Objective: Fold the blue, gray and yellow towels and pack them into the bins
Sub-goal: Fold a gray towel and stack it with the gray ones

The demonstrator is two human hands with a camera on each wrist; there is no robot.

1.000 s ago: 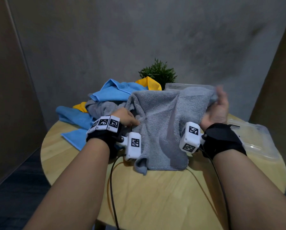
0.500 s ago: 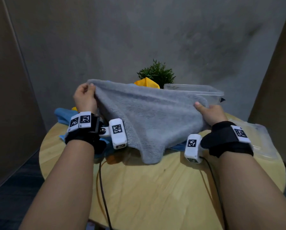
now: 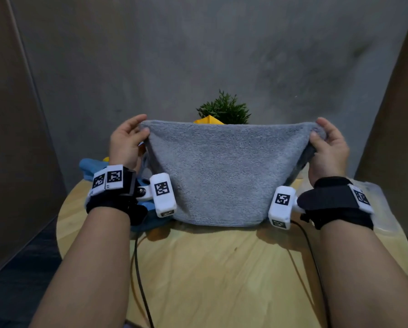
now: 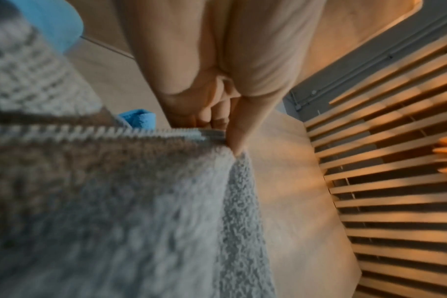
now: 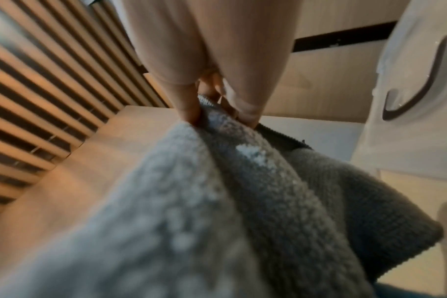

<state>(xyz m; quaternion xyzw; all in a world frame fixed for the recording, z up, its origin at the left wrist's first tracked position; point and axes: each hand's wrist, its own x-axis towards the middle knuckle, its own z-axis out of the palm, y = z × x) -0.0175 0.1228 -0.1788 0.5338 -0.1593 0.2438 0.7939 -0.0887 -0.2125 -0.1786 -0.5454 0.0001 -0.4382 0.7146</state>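
Gray towel [image 3: 224,171] hangs stretched between hands, long axis left-right above worktop [image 3: 221,268]. Left hand [image 3: 126,143] pinches left top corner; right hand [image 3: 328,147] pinches right corner.

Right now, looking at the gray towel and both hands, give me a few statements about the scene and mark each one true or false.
1. Both hands hold the gray towel up by its top corners. True.
2. The left hand is resting flat on the wooden table. False: it pinches the towel's left corner.
3. A green plant shows behind the towel. True.
4. The right hand holds a yellow towel. False: it grips the gray towel's right corner.
5. The gray towel lies folded inside a bin. False: it hangs spread between the hands.
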